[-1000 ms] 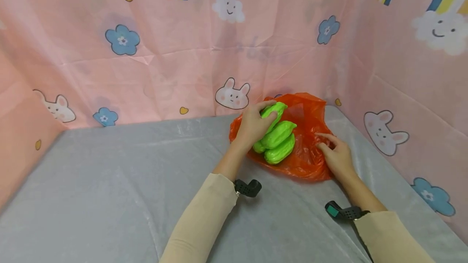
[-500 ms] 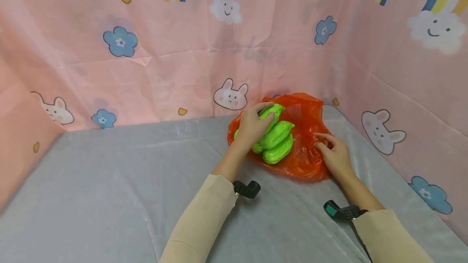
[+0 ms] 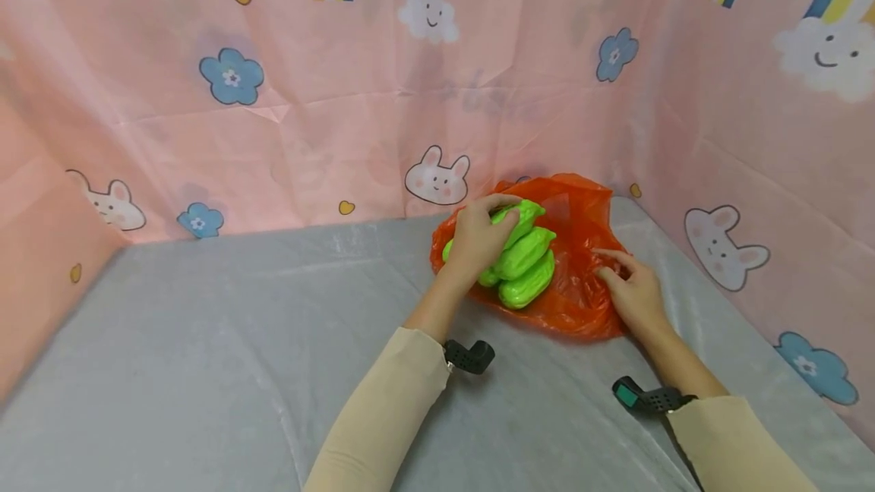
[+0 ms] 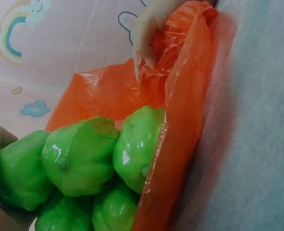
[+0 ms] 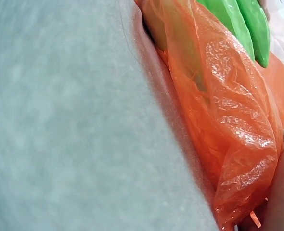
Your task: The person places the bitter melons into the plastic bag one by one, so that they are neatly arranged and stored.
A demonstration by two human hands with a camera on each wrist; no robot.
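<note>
Several glossy, ribbed green fruits, blunt at the stem end and pointed at the other, are stacked in an orange-red plastic bag (image 3: 574,207). My left hand (image 3: 477,240) grips the top fruit (image 3: 528,212), thumb on the near side and fingers over the far side. Directly below it lie a second fruit (image 3: 525,253) and a third fruit (image 3: 528,283). In the left wrist view, the stem ends of the fruits (image 4: 79,159) face the camera. My right hand (image 3: 637,293) pinches the bag's right side between thumb and index finger. Part of the pile is hidden behind my left hand.
The bag rests on a grey cloth-covered table (image 3: 205,340), near its back right corner. Pink printed curtains (image 3: 328,97) stand behind and on both sides. Each wrist wears a black strap with a small camera mount (image 3: 470,356).
The top fruit in my left hand has come down a little and to the right, closer onto the one below. A green fruit now shows left of that hand. My right hand keeps its pinch.
</note>
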